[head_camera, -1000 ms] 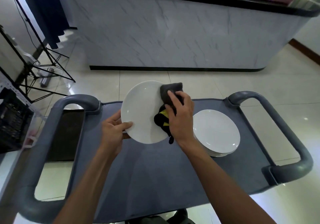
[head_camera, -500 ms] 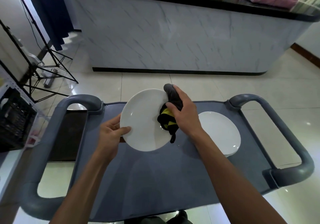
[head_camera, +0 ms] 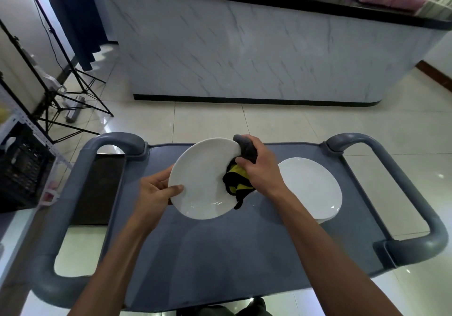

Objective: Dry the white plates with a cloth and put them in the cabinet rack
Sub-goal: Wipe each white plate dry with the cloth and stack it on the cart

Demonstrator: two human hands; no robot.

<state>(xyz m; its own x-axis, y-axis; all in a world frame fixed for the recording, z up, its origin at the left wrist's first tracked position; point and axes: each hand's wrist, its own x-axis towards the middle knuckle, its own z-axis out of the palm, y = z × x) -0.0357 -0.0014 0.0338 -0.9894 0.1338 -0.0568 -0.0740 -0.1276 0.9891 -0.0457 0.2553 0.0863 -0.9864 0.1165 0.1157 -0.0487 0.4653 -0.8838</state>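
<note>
A white plate [head_camera: 201, 178] is held tilted above the grey cart top [head_camera: 220, 254]. My left hand [head_camera: 156, 192] grips its left rim, thumb on the face. My right hand [head_camera: 259, 166] clutches a grey, black and yellow cloth [head_camera: 238, 183] wrapped over the plate's right rim. A stack of white plates [head_camera: 311, 188] lies on the cart to the right, partly behind my right wrist.
The cart has grey loop handles on the left [head_camera: 73, 193] and right [head_camera: 413, 200]. A white marble counter [head_camera: 244, 54] stands across the tiled floor. A black tripod [head_camera: 61, 83] and a black crate [head_camera: 22, 166] are at the left.
My right hand went from pressing the cloth flat on the plate's face to gripping it bunched around the right rim. The plate dropped slightly in view.
</note>
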